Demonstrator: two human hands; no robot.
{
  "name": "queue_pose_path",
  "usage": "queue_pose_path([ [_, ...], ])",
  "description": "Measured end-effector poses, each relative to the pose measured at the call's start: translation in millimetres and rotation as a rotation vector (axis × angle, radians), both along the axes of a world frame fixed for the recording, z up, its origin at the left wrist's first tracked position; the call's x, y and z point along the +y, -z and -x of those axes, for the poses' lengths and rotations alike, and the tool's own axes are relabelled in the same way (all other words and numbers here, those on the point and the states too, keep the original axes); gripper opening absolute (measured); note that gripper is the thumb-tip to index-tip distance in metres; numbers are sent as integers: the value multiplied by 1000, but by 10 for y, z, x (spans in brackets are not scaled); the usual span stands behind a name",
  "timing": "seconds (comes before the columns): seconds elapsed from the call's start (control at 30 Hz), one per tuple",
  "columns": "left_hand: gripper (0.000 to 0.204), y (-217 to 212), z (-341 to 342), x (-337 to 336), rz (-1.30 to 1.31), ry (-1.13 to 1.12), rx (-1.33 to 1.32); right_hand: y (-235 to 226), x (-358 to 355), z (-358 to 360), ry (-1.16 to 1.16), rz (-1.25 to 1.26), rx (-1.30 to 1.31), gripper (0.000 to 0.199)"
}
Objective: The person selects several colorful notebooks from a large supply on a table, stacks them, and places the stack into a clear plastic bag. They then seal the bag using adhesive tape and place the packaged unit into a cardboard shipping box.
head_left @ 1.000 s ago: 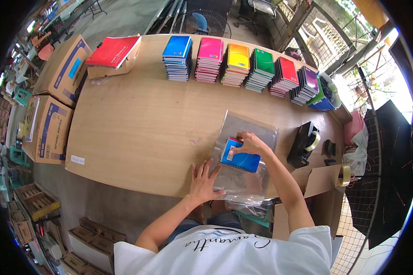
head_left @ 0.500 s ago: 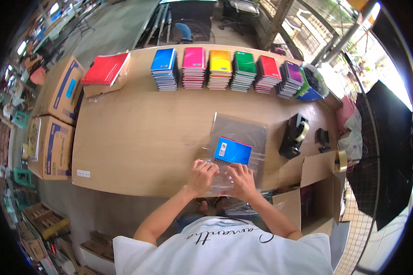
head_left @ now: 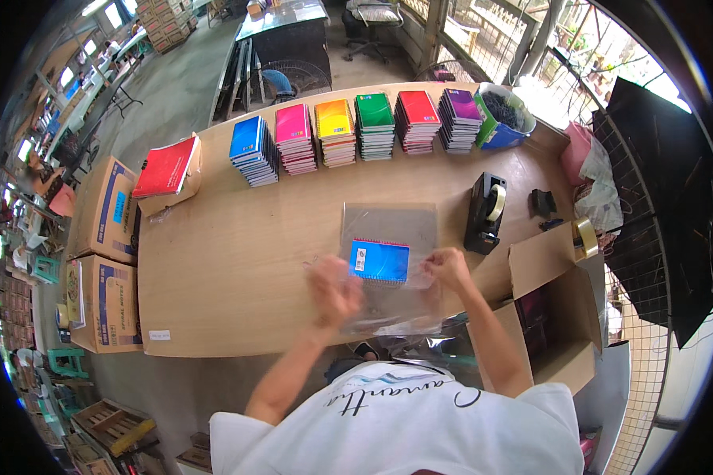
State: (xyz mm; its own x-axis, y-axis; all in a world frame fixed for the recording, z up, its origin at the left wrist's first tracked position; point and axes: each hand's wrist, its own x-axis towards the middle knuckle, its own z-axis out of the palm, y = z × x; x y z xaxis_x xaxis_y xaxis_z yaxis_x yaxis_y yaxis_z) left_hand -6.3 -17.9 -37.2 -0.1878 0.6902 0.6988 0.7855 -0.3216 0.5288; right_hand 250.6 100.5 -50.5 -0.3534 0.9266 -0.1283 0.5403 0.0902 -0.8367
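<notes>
A blue spiral notebook (head_left: 382,262) lies on a clear plastic sheet or bag (head_left: 390,219) spread on the table before me. A red edge shows along the notebook's far side, and its wire binding faces me. Whether the plastic passes over the notebook I cannot tell. My right hand (head_left: 450,269) is closed, fingertips pinching at the plastic's right edge. Just left of the notebook, my left hand (head_left: 334,291) is smeared by motion, so its fingers cannot be read.
Stacks of notebooks, such as the green stack (head_left: 375,127), line the table's far side. A black tape dispenser (head_left: 485,214) stands right of the plastic. An open carton (head_left: 558,321) sits at the near right, closed cartons (head_left: 111,305) at the left.
My hands have moved apart from the plastic's near edge, the left to the notebook's left side, the right to the plastic's right edge. The view has shifted.
</notes>
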Motion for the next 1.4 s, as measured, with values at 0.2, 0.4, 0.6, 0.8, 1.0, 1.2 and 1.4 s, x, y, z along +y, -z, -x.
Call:
queue_pose_path([
  [0.2, 66, 268, -639, -118, 529, 169, 373, -58, 502, 1, -5, 530, 26, 25],
  [0.4, 73, 290, -589, -52, 630, 151, 377, -44, 730, 266, 187, -266, -170, 21],
  [0.6, 75, 259, -620, -31, 671, 153, 442, 297, 1098, 997, -495, 181, -598, 57],
  [0.8, 74, 274, -631, -224, 743, 134, 381, 275, 966, 1002, -544, 221, -561, 67],
  [1.0, 73, 256, -682, -343, 794, 127, 346, 406, 918, 923, -275, -128, -465, 34],
  [1.2, 71, 236, -667, -345, 796, 114, 345, 512, 1004, 773, -308, -963, -280, 24],
  [1.4, 77, 318, -668, -328, 765, 39, 317, 527, 1125, 826, -257, -410, -297, 42],
])
